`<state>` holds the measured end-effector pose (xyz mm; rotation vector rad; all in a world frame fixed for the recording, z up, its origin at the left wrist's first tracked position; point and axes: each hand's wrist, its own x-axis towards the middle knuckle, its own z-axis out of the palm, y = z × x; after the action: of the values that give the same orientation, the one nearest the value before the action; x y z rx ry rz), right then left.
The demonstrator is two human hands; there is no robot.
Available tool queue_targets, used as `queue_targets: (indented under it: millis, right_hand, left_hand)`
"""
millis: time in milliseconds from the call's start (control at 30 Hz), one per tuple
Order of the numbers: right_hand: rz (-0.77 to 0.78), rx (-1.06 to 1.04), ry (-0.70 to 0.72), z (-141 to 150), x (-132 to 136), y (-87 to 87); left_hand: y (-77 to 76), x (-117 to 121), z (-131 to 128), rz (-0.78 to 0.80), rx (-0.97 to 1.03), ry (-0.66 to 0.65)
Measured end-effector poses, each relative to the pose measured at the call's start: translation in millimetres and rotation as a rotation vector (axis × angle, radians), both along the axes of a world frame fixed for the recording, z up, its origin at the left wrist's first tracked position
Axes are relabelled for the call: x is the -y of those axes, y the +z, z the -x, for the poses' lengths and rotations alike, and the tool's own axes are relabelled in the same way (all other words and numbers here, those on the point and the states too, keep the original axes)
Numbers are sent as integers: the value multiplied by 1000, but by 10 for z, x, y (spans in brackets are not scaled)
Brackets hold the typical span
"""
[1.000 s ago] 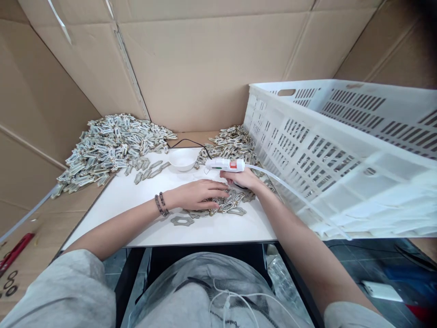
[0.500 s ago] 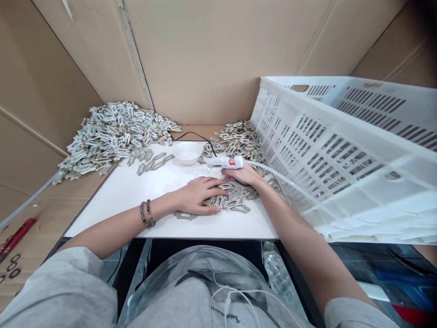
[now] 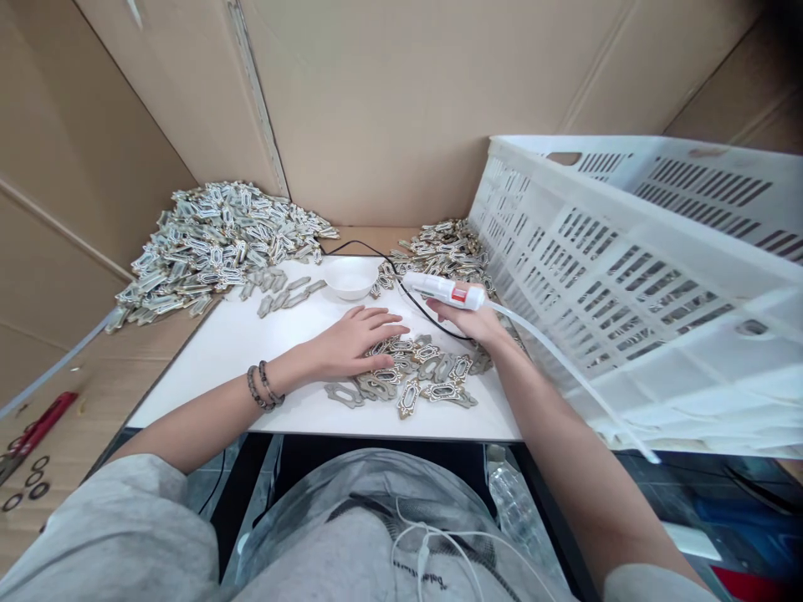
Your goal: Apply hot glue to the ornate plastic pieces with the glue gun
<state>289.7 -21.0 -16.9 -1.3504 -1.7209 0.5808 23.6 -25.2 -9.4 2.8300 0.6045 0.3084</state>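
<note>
Moved: since a second ago the right hand (image 3: 480,322) has lifted the white hot-glue gun with a red switch (image 3: 447,290) clear of the small cluster of flat grey-and-gold ornate metal plates (image 3: 414,372); more of those plates now lie uncovered at the near edge.
Right hand: fingers closed around the glue gun's grip, nozzle pointing left and slightly away, above the far side of the cluster.
Glue stick: clear stick (image 3: 565,368) runs out of the gun's back toward the right, along the crate.
Cord: thin black cord (image 3: 401,280) trails from the gun across the white desk (image 3: 251,351).
Left hand: left hand (image 3: 351,339) lies flat, fingers spread, fingertips resting on the cluster's left edge; two bead bracelets on the wrist.
Bowl: small white bowl (image 3: 350,278) just beyond the left hand.
Piles: large heap of plates (image 3: 217,238) at far left, smaller heap (image 3: 442,247) beside the white slotted plastic crate (image 3: 627,276).
Surround: brown cardboard walls (image 3: 389,100).
</note>
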Motion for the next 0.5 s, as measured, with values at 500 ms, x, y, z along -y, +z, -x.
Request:
queue_targets:
  millis: [500]
  right_hand:
    - [-68,-252,117,45,152,195]
  left_hand:
    - [-128,-127,-269,124,-97,48]
